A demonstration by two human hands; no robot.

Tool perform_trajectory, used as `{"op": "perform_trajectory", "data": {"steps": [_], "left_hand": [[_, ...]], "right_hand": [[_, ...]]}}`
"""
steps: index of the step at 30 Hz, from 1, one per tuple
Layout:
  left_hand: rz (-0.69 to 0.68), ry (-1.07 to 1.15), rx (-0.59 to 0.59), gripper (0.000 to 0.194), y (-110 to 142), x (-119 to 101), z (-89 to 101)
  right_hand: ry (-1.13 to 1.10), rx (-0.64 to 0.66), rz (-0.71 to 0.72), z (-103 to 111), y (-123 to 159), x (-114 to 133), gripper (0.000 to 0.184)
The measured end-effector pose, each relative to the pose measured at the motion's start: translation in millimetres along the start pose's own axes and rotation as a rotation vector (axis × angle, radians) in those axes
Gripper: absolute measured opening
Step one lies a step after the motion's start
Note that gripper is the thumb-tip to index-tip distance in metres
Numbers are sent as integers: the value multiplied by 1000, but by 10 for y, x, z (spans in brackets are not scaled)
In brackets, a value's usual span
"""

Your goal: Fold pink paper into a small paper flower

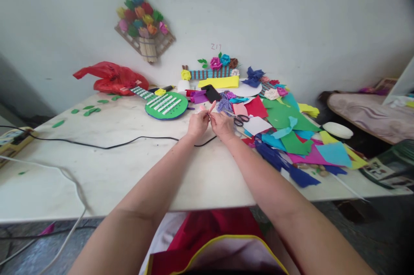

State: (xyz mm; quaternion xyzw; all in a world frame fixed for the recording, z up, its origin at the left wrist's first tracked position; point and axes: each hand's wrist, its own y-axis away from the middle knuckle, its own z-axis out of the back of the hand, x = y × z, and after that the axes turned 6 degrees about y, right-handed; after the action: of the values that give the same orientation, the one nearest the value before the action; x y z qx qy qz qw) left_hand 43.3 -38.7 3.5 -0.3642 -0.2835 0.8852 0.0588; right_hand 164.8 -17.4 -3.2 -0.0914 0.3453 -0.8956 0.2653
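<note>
My left hand (198, 124) and my right hand (223, 124) meet above the middle of the table, fingers pinched together. A narrow, pointed pink piece, apparently crepe paper (212, 106), sticks up from between their fingertips. Its lower end is hidden by the fingers. Close to the right hand lie black-handled scissors (241, 119), with purple yarn-like fringe (224, 104) just behind. A dark phone (211, 93) rests beyond both hands. Left of them is a green round guitar-shaped craft (174, 113) with white strips across it.
Coloured paper sheets (284, 115) and scraps cover the table's right side. A red plastic bag (110, 78) sits at the back left, near loose green paper leaves (92, 112). A black cable (106, 147) crosses the table (136, 180). At the right edge stands a green glass container (393, 165).
</note>
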Motion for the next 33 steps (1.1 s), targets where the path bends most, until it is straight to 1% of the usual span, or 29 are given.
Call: {"op": "perform_trajectory", "data": {"steps": [4,11,15,17,19,22,25,31,33], "left_hand": [[-24,-70,16,26,-2,50,-45],[-18,-37,39,25,20,60,-70],[-29,-30,33,27,31,3,-71],[-22,-65,18,27,33,-50,-73],[-17,-71,28,26,33,-107,-73],[9,-29,22,26,26,-164,-61],[41,40,-11,26,16,-174,-43],[52,189,-24,29,2,-106,-55],[62,227,-9,30,-1,-75,-74]], "right_hand": [[7,-2,-13,-16,0,-31,32],[20,24,41,34,-13,-65,31],[42,19,52,45,-27,-63,30],[53,10,34,38,-31,-61,31],[62,10,9,31,-33,-54,32],[80,15,-21,35,-34,-29,34],[94,-1,-12,58,-34,13,36],[113,-6,13,108,-31,74,43],[103,-6,9,109,-28,82,43]]}}
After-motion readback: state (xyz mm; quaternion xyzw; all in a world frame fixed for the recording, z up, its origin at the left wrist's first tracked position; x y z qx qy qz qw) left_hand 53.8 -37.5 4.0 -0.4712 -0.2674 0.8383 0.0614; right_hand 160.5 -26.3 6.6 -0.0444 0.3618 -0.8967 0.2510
